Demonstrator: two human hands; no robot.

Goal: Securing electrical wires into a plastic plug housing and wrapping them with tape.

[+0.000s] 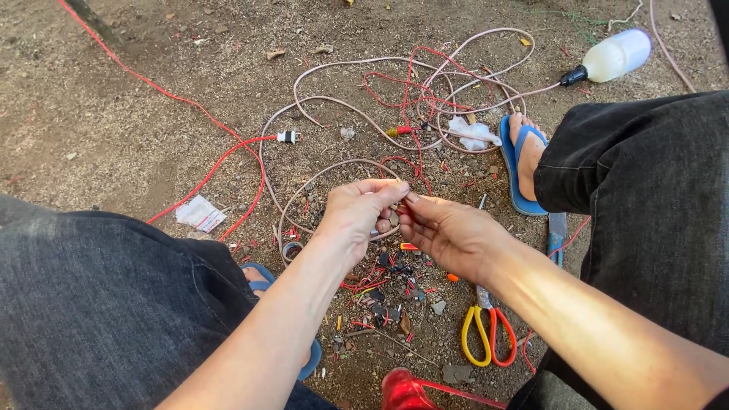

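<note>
Two bare hands meet over the dirt ground (114, 114), between the person's knees, and pinch the same short bit of wire between their fingertips. Nearest of all lies a red plastic object (402, 391) at the bottom edge; I cannot tell what it is. Just right of it are scissors with yellow and red handles (486, 334), and left of those a scatter of red and black wire offcuts (383, 285) directly under the hands.

Left hand (357, 212): closed, thumb and forefinger clamped on the wire end. Right hand (444, 228): also closed, fingertips pinched on that end where it meets the left hand. The wire end itself is too small to make out clearly; it seems to belong to the pale pink cable (334, 171) that loops away on the ground just beyond the hands.

To do this well, I judge the grip should stay close to the tip, so the fine strands do not splay, and the cable loop should keep some slack so it does not tug the end free. The scissors lie within easy reach on the right.

Farther off, a red cable (205, 178) runs left to a small white plug (288, 137). A blue sandal (520, 171) rests on the right, a crumpled white wrapper (472, 133) beside it. Farthest right lies a pale plastic bottle with a black nozzle (615, 55).
</note>
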